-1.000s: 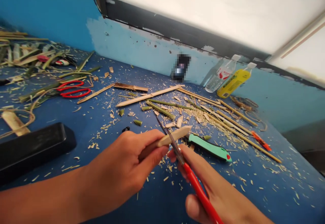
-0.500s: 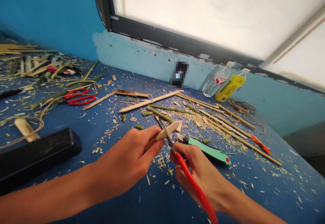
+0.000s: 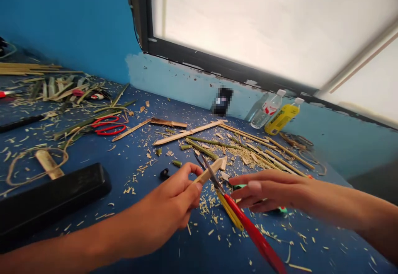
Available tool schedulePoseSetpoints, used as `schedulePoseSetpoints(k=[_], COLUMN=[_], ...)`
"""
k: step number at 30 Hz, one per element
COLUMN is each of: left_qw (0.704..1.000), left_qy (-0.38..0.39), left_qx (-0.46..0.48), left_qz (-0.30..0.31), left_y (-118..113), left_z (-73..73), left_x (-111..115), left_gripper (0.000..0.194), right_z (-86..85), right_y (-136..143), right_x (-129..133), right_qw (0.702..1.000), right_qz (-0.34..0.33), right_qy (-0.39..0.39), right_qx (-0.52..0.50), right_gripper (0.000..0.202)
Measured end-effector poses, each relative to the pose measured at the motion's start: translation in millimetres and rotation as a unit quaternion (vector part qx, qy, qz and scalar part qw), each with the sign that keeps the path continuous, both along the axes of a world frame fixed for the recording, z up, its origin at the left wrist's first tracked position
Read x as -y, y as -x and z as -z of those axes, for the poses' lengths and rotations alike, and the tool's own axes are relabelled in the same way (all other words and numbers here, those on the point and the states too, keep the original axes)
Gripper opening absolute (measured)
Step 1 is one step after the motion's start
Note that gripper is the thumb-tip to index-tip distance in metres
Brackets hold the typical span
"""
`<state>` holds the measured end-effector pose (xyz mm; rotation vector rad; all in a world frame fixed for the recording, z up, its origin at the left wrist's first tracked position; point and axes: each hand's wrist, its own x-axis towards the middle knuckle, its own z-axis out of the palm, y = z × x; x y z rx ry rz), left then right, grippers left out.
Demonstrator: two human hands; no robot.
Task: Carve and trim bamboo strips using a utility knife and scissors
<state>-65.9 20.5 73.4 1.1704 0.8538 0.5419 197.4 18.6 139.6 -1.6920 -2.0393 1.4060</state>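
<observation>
My left hand [image 3: 169, 201] grips a pale bamboo strip [image 3: 207, 173] with a pointed end. Long-handled scissors [image 3: 230, 205], with red and yellow on the handles and the blades apart, lie across the strip, one blade against its near side. What holds the scissors up is unclear. My right hand [image 3: 273, 189] is off the scissors handles, fingers stretched out and apart, over a green-handled knife [image 3: 239, 187] that it mostly covers.
Shavings and bamboo strips [image 3: 191, 132] litter the blue table. Red-handled scissors [image 3: 108, 125] and a black block [image 3: 56, 201] lie left. A clear bottle [image 3: 267, 110], a yellow bottle [image 3: 282, 117] and a blurred dark object [image 3: 222, 100] stand by the wall.
My right hand has let go of the scissors handles and opened, moving right over the green knife. My left hand keeps the strip. The view has shifted slightly.
</observation>
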Motion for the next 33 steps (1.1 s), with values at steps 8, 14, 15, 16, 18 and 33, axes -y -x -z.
schedulePoseSetpoints(k=[8, 14, 15, 16, 18, 33], left_qw=[0.992, 0.991, 0.992, 0.993, 0.993, 0.985], left_qy=[0.101, 0.088, 0.085, 0.086, 0.096, 0.15], left_qx=[0.078, 0.095, 0.091, 0.083, 0.068, 0.079], left_qz=[-0.019, -0.014, -0.018, -0.019, -0.02, -0.007], left_y=[-11.5, -4.4, -2.4, -0.4, 2.7, 10.3], left_z=[9.0, 17.8, 18.9, 20.0, 22.9, 18.7], left_x=[15.7, 11.3, 10.3, 9.6, 8.6, -2.9], left_gripper=[0.009, 0.008, 0.008, 0.009, 0.01, 0.032], right_z=[11.2, 26.3, 27.1, 27.8, 29.8, 26.7], right_y=[45.4, 38.3, 38.7, 39.6, 41.9, 51.9], right_x=[39.5, 25.6, 22.9, 20.4, 16.3, -1.9], right_qw=[0.998, 0.999, 0.999, 0.998, 0.998, 0.998], right_qz=[-0.01, -0.02, -0.019, -0.018, -0.016, -0.007], right_qy=[-0.05, 0.03, 0.042, 0.051, 0.056, 0.023], right_qx=[0.036, 0.011, 0.01, 0.01, 0.016, 0.063], right_gripper=[0.04, 0.019, 0.018, 0.02, 0.024, 0.013])
